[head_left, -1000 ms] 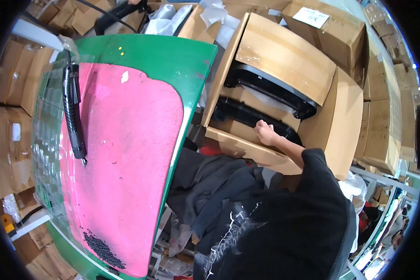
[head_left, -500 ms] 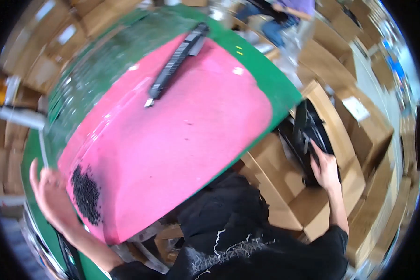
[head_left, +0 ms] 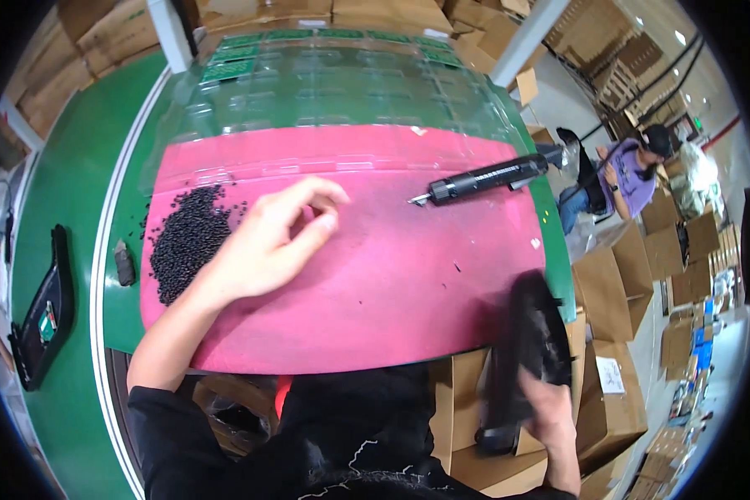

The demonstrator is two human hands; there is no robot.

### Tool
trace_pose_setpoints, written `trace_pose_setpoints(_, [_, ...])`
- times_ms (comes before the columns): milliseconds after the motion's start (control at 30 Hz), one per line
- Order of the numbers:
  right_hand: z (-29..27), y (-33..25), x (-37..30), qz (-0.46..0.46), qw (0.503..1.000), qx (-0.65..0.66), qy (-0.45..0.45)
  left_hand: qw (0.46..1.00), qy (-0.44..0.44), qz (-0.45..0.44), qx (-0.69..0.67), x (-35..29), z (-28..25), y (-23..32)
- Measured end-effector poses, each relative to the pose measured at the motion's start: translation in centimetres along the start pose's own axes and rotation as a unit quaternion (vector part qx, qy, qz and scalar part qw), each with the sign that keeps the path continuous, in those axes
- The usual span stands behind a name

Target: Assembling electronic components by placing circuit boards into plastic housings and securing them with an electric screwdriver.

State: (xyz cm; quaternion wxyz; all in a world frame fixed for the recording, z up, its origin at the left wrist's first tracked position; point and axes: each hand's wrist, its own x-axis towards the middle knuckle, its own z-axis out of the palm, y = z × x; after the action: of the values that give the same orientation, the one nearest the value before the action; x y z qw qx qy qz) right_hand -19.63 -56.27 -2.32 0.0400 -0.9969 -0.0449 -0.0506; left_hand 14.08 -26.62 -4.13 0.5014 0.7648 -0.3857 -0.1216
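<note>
My left hand (head_left: 267, 246) hovers over the pink mat (head_left: 375, 292). Its fingers are bent, with a gap between thumb and forefinger and nothing visible in them. Beside it lies a heap of small black screws (head_left: 193, 242). My right hand (head_left: 548, 408) grips a long, curved black plastic housing (head_left: 525, 333) at the mat's right front corner. Motion blurs the housing, and part of my right fingers is hidden behind it. A black electric screwdriver (head_left: 487, 178) rests at the mat's far right, its metal bit pointing left.
Clear plastic trays (head_left: 325, 100) cover the back of the green table; green circuit boards (head_left: 229, 70) sit there. Another black housing with a board (head_left: 37, 321) and a small dark object (head_left: 125, 265) lie left. An open carton (head_left: 467, 400) stands below my right hand. Another person (head_left: 637, 171) sits far right.
My right hand has lifted the black housing out of the carton toward the mat. My left hand has moved from beyond the mat's left edge to over it. The view has turned.
</note>
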Motion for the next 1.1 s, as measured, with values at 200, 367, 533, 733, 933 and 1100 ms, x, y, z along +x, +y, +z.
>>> trace_pose_setpoints(200, [0.1, -3.8, 12.4, -0.282, 0.942, -0.07, -0.171, 0.995, -0.035, 0.073, 0.056, -1.6, 0.8, -0.4])
trace_pose_setpoints(367, [0.9, -6.4, 23.1, -0.369, 0.917, 0.059, -0.141, 0.977, 0.037, 0.065, 0.2, -1.7, 0.5, -2.2])
trace_pose_setpoints(533, [4.1, -11.0, 40.1, -0.244, 0.947, 0.161, 0.133, 0.956, 0.096, 0.067, 0.269, -2.2, 0.2, -2.8])
trace_pose_setpoints(733, [11.2, -14.4, 55.3, -0.134, 0.988, 0.044, 0.056, 0.93, 0.128, 0.07, 0.338, -1.7, 0.6, -2.1])
trace_pose_setpoints(933, [14.2, -17.0, 58.8, -0.102, 0.994, 0.001, 0.029, 0.921, 0.143, 0.083, 0.352, -1.5, -0.5, -2.0])
trace_pose_setpoints(1100, [11.6, -14.9, 57.2, -0.207, 0.959, 0.017, 0.191, 0.929, 0.142, 0.067, 0.335, -1.2, -1.3, -2.0])
